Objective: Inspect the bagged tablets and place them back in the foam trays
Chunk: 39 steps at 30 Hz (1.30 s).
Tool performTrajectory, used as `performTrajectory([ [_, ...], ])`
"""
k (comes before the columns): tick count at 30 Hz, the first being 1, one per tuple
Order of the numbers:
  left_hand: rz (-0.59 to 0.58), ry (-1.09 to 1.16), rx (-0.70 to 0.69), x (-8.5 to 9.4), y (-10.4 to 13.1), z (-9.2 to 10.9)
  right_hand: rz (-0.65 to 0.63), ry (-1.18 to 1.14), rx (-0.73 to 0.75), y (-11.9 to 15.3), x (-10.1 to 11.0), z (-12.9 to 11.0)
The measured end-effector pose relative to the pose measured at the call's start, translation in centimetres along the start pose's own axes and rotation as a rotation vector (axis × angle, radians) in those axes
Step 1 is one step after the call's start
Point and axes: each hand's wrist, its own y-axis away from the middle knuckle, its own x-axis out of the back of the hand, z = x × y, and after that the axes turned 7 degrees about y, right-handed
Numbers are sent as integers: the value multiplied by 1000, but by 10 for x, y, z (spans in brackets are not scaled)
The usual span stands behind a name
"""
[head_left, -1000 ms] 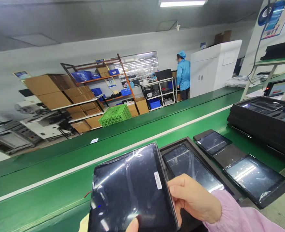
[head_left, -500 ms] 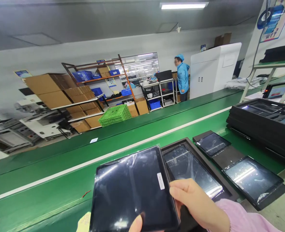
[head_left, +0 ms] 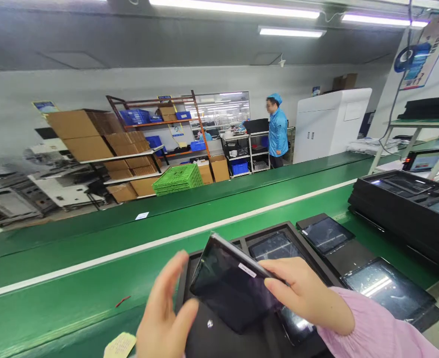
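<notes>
Dark flat panel, white label near its upper edge: tilted above the black tray, which sits on the green bench. Upper edge slants from far left down toward the right hand; foreshortened, so true long axis uncertain.

Panel lies left of the right fingers, right of the left hand. Right is nearer, in contact: fingers pinched on the panel's right end, thumb on the face, index along the upper edge. Wrist comes in from lower right, pink sleeve behind.

Left hand blurred, raised, fingers and thumb spread apart, gap facing the panel's left corner; thumb tip just beside it, contact can't be told. Nothing seen in its grasp.

Beyond: second panel in the tray's far part.
</notes>
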Motion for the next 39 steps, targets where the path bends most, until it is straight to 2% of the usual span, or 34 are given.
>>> performTrajectory([
  [1, 67, -182, -146, -3, -15, 1, -33, 9, 32, -2, 2, -2],
  [2, 29, -316, -208, -8, -28, 2, -63, -9, 30, -5, 4, -3],
  [4, -83, -472, -197, -20, -48, 0, -133, -96, -54, -11, 8, -1],
  [6, -109, -523, -184, -29, -56, -4, -205, -215, -168, -17, 13, 4],
  [8, -72, -536, -208, -33, -56, -8, -258, -325, -257, -22, 18, 11],
  [13, -86, -532, -207, -30, -54, -12, -313, -431, -398, -33, 22, 19],
  [18, -90, -531, -211, -28, -62, -15, -384, -429, -420, -44, 25, 16],
  [24, -135, -510, -203, -28, -57, -14, -539, -268, -418, -52, 39, 6],
  [30, -171, -505, -296, -28, -54, -14, -657, -124, -386, -56, 47, -10],
  [34, -227, -513, -319, -24, -55, -18, -705, -130, -342, -56, 51, -14],
  [39, -239, -512, -380, -25, -52, -18, -777, -241, -454, -58, 52, -10],
])
